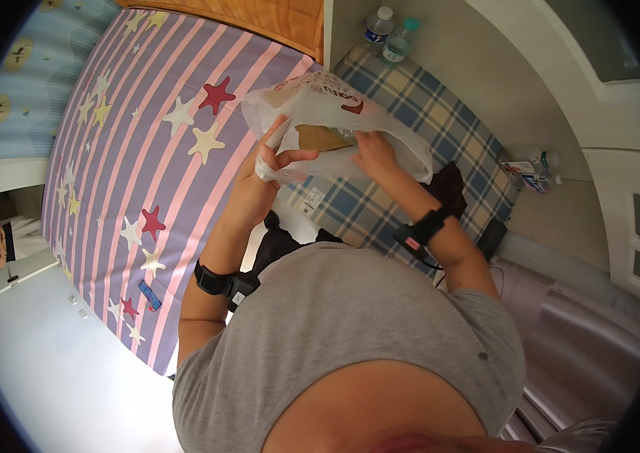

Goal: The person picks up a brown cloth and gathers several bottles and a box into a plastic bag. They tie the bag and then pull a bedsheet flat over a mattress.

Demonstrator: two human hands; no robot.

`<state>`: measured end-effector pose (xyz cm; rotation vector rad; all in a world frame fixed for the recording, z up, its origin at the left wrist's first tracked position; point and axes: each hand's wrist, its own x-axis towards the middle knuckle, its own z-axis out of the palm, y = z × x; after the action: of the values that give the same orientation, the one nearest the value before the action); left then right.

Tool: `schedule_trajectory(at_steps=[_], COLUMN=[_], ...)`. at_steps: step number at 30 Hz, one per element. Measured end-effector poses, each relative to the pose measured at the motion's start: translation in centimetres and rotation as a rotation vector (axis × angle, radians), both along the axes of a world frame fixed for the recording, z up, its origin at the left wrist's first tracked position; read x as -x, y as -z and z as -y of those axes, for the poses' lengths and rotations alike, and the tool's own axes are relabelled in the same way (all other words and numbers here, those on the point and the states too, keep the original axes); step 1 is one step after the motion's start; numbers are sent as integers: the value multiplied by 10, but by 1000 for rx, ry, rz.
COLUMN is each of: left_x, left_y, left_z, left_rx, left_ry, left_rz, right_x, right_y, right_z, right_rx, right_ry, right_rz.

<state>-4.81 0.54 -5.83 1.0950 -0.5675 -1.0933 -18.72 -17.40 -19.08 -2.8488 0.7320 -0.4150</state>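
Observation:
A translucent white plastic bag point(320, 102) with dark red print hangs in front of my body, its mouth facing me. My left hand point(260, 181) grips the bag's left edge, with plastic bunched between thumb and fingers. Through the opening my right hand point(376, 156) reaches inside, fingers bent. Its fingertips are near a brown, cardboard-like piece point(322, 137) and some clear plastic; whether they pinch anything is hard to see. Black devices are strapped to both of my forearms, the left strap point(212, 280) and the right strap point(433, 223).
Left is a bed with a striped, starfish-patterned sheet point(184, 187), a blue phone-like object point(150, 294) on it. A plaid cloth point(439, 107) covers the surface ahead, with upright bottles point(379, 25), more bottles point(532, 167) at right, and dark fabric point(450, 184).

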Motion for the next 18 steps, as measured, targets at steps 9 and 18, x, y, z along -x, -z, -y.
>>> schedule_trajectory(at_steps=[9,18], left_x=[-4,-4], left_y=[-5,0], left_z=[-5,-14], left_rx=[-54,-176], left_ry=[13,-39], left_rz=[-26,-31], right_x=[-32,-82], right_y=[-71,26], right_z=[176,276], right_rx=[-177,330], right_ry=[31,95], right_rz=[151,35])
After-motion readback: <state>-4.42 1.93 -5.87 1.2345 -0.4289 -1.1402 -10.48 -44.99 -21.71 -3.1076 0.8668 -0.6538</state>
